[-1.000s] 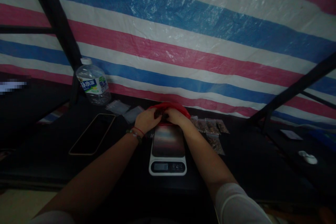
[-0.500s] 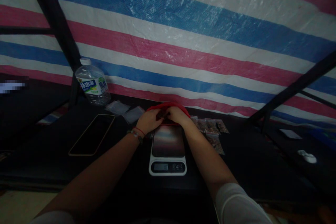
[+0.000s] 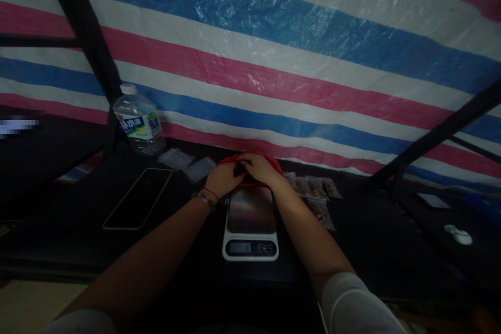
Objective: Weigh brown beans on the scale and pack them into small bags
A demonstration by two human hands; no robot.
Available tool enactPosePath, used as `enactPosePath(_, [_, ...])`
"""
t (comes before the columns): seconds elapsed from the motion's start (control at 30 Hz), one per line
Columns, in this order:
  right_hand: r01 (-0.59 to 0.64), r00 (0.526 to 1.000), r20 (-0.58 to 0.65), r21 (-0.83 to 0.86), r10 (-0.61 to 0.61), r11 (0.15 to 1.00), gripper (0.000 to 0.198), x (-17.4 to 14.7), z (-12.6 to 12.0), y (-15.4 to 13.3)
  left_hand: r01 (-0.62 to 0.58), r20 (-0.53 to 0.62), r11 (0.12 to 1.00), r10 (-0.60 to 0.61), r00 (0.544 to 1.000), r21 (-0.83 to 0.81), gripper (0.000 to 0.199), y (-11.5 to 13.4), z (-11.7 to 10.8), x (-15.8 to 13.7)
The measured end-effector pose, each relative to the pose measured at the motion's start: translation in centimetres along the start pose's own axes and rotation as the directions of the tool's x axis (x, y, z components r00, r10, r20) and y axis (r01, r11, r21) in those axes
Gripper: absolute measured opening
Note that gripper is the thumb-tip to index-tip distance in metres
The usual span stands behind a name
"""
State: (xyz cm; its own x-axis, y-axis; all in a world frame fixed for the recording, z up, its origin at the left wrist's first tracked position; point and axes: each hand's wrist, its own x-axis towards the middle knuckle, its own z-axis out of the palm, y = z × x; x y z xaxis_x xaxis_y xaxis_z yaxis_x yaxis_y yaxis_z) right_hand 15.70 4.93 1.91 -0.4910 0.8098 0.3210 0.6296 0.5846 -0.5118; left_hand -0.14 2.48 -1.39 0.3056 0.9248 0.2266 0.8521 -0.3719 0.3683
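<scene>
Here both hands, the left hand (image 3: 226, 179) and right hand (image 3: 261, 168), pinch something dark at the red bowl (image 3: 274, 163), at twelve o'clock of the scale (image 3: 250, 222); bits could spill onto the tabletop (image 3: 70, 219) if that pinch loosens.

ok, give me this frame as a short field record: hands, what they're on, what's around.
left hand: at the near rim of the red bowl, fingers curled; grip unclear
right hand: on the same rim, meeting the left; grip unclear
scale: white, dark platform, just in front of the bowl, nothing on it
phone: flat, left of the scale
water bottle: upright, back left
filled packets: right of the bowl
table: dark
</scene>
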Motion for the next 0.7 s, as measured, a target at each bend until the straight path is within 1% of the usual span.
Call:
enactPosePath(0.13, [-0.013, 0.999, 0.049, -0.066, 0.016, 0.998, 0.028, 0.0, -0.3, -0.4, 0.003, 0.012, 1.000, -0.003, 1.000, -0.008, 0.039, 0.0, 0.0, 0.0])
enactPosePath(0.23, [-0.008, 0.997, 0.077, -0.087, 0.015, 0.996, 0.029, 0.0, -0.9, -0.7, 0.003, -0.004, 1.000, -0.003, 1.000, -0.012, 0.038, 0.0, 0.0, 0.0])
enactPosePath(0.3, [-0.045, 0.996, 0.067, -0.144, 0.055, 0.989, 0.032, -0.1, -1.6, -0.8, 0.000, -0.032, 0.999, -0.001, 0.999, -0.032, 0.038, 0.1, -0.2, -0.2])
enactPosePath(0.37, [-0.108, 0.987, 0.087, -0.246, 0.133, 0.963, 0.034, -0.3, -2.2, -0.6, -0.026, -0.079, 0.998, 0.021, 0.997, -0.064, 0.038, 0.2, -0.4, -0.3])
enactPosePath(0.43, [-0.163, 0.956, 0.173, -0.358, 0.236, 0.920, 0.033, -0.7, -2.5, -0.2, -0.065, -0.145, 0.994, 0.051, 0.988, -0.091, 0.040, 0.2, -0.6, -0.5])
enactPosePath(0.5, [-0.200, 0.892, 0.285, -0.448, 0.351, 0.872, 0.033, -1.1, -2.3, 0.2, -0.065, -0.178, 0.993, 0.048, 0.983, -0.094, 0.043, 0.2, -0.7, -0.6])
enactPosePath(0.57, [-0.224, 0.828, 0.358, -0.496, 0.432, 0.839, 0.038, -1.4, -1.7, 0.5, -0.030, -0.151, 0.997, 0.020, 0.988, -0.064, 0.044, 0.2, -0.6, -0.6])
enactPosePath(0.6, [-0.231, 0.812, 0.371, -0.505, 0.451, 0.832, 0.038, -1.4, -1.4, 0.7, -0.019, -0.126, 0.999, 0.014, 0.992, -0.044, 0.043, 0.2, -0.6, -0.7])
enactPosePath(0.63, [-0.236, 0.811, 0.366, -0.508, 0.455, 0.829, 0.036, -1.5, -1.1, 0.7, -0.017, -0.105, 1.000, 0.015, 0.994, -0.026, 0.042, 0.2, -0.6, -0.7])
enactPosePath(0.7, [-0.242, 0.837, 0.322, -0.507, 0.442, 0.827, 0.031, -1.4, -0.8, 0.9, -0.029, -0.087, 1.000, 0.029, 0.996, -0.003, 0.042, 0.2, -0.6, -0.8])
